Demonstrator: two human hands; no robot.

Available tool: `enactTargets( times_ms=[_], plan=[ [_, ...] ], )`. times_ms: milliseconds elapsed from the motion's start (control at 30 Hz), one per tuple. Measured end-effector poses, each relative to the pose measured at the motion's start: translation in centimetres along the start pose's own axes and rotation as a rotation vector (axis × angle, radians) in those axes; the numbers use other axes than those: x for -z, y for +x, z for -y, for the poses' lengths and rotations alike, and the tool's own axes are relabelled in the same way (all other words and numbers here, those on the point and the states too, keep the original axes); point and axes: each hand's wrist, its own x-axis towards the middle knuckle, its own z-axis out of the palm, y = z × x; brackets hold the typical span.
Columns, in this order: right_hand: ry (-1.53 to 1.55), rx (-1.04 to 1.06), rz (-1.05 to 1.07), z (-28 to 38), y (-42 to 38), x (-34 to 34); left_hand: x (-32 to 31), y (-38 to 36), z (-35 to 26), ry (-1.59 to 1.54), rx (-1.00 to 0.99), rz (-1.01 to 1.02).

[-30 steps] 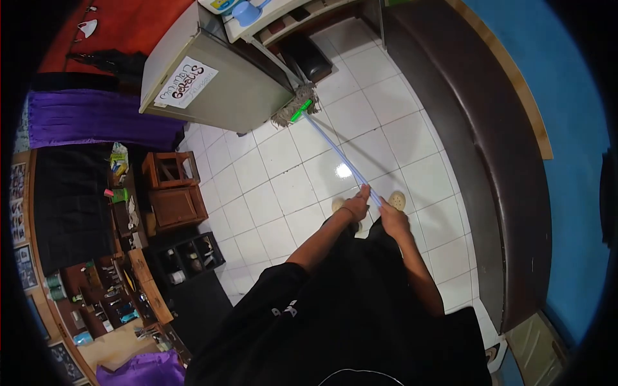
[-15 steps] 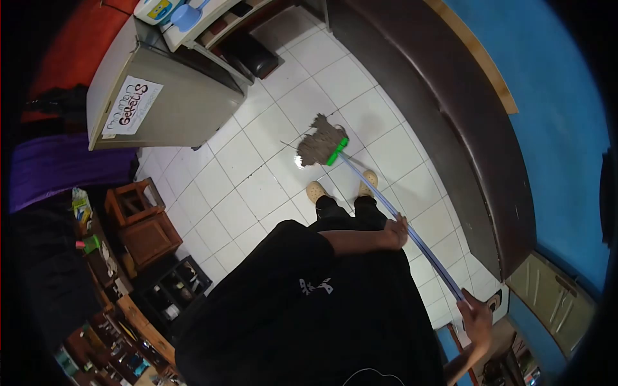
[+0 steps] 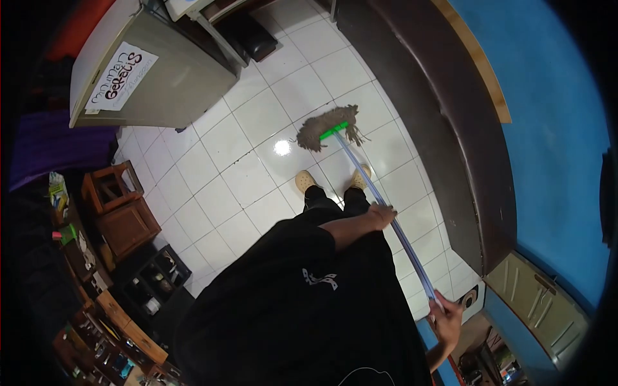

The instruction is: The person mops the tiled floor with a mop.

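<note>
A mop with a grey-brown string head (image 3: 325, 123) and a green clamp (image 3: 334, 131) rests on the white tiled floor ahead of the feet. From it a blue-grey mop handle (image 3: 407, 246) slants back to the lower right. My left hand (image 3: 383, 216) is closed round the middle of this handle, with that arm crossing in front of the body. Nearer the handle's end, my right hand (image 3: 447, 318) is wrapped round it at the lower right. Two beige clogs (image 3: 305, 182) are on my feet, just behind the mop head.
A dark brown padded bench (image 3: 444, 128) runs along the blue wall on the right. To the left stand a grey fridge (image 3: 161, 71) with a paper sign, a brown wooden cabinet (image 3: 127, 225) and a black compartment box (image 3: 154, 280). White tiles (image 3: 248, 183) show wet shine.
The mop head has turned and swept across the tiles, its strings now spread to both sides of the clamp. Both hands stay on the handle. The view has shifted slightly.
</note>
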Motion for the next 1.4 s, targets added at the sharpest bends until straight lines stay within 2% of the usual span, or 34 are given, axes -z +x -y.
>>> enactTargets(
  times_ms=[33,100,167,233,300,367,433,500,567,600,667,700,767,833,900,967,1000,1067,1100,1133,1200,1267,1300,1333,1367,1400],
  plan=[
    [-0.153,-0.029,0.089,3.4,1.3,-0.5,0.2,0.4,1.9,-0.038,0.048,-0.098],
    [-0.257,0.11,0.174,5.2,5.4,-2.4,2.1,0.0,5.4,-0.099,0.181,-0.215],
    [-0.216,0.324,0.274,7.1,9.4,-5.2,5.2,-0.9,8.7,-0.172,0.368,-0.311],
    [-0.401,0.326,0.293,11.2,12.3,-8.5,8.7,-2.3,11.5,-0.142,0.463,-0.316],
    [-0.426,0.379,0.301,13.7,16.1,-12.1,10.8,-3.3,13.5,-0.136,0.5,-0.385],
    [-0.46,1.027,0.108,12.9,22.5,-16.5,12.6,-4.7,15.1,-0.174,0.484,-0.458],
    [-0.472,0.942,0.133,16.4,23.9,-20.5,14.0,-6.8,15.7,-0.223,0.484,-0.555],
    [-0.595,0.66,0.313,20.5,23.0,-22.5,15.2,-8.7,15.9,-0.258,0.496,-0.571],
    [-0.668,0.578,0.296,21.4,22.2,-23.0,14.7,-9.0,17.2,-0.24,0.449,-0.51],
    [-0.695,0.844,0.209,18.2,25.3,-24.1,14.4,-9.1,16.9,-0.228,0.449,-0.48],
    [-0.752,0.809,0.208,15.8,25.2,-23.2,12.6,-7.3,16.9,-0.18,0.526,-0.341],
    [-0.735,0.707,0.204,14.2,24.9,-22.6,11.3,-6.2,16.9,-0.135,0.506,-0.273],
    [-0.6,0.768,0.195,9.7,24.2,-20.5,10.3,-5.9,13.9,-0.137,0.537,-0.162],
    [-0.489,0.687,0.295,7.3,20.8,-16.7,8.0,-4.9,11.6,-0.107,0.589,-0.153],
    [-0.554,0.615,0.269,4.7,18.9,-13.2,5.8,-3.7,9.9,0.06,0.578,-0.176],
    [-0.456,0.323,0.328,5.8,14.5,-8.7,5.5,-3.3,8.3,0.023,0.434,-0.094],
    [-0.429,0.101,0.317,6.2,12.6,-7.0,5.1,-2.9,7.4,0.02,0.376,-0.063],
    [-0.423,0.003,0.321,6.7,9.2,-3.7,3.5,-0.6,6.6,0.148,0.199,0.018],
    [-0.494,-0.033,0.301,7.6,7.4,-2.5,3.1,0.1,5.5,0.162,0.176,0.008],
    [-0.536,0.002,0.248,8.0,5.9,-1.6,2.9,0.3,4.4,0.18,0.15,-0.006],
    [-0.573,0.035,0.16,8.3,2.4,-0.4,3.4,-0.5,2.0,0.397,-0.143,0.052],
    [-0.601,0.092,0.084,9.9,-0.5,0.5,0.9,1.4,1.1,0.241,-0.36,-0.03],
    [-0.63,0.139,0.046,10.8,-1.9,0.8,0.3,2.6,0.0,0.205,-0.417,0.079],
    [-0.601,0.049,0.044,11.1,-2.8,1.3,1.2,2.5,-1.3,0.177,-0.471,0.187],
    [-0.587,0.076,0.022,11.2,-3.5,1.7,4.4,-0.4,-3.1,0.079,-0.354,0.245],
    [-0.575,0.105,0.0,11.2,-4.0,2.0,3.8,-0.6,-3.0,0.079,-0.358,0.25]
  ],
)
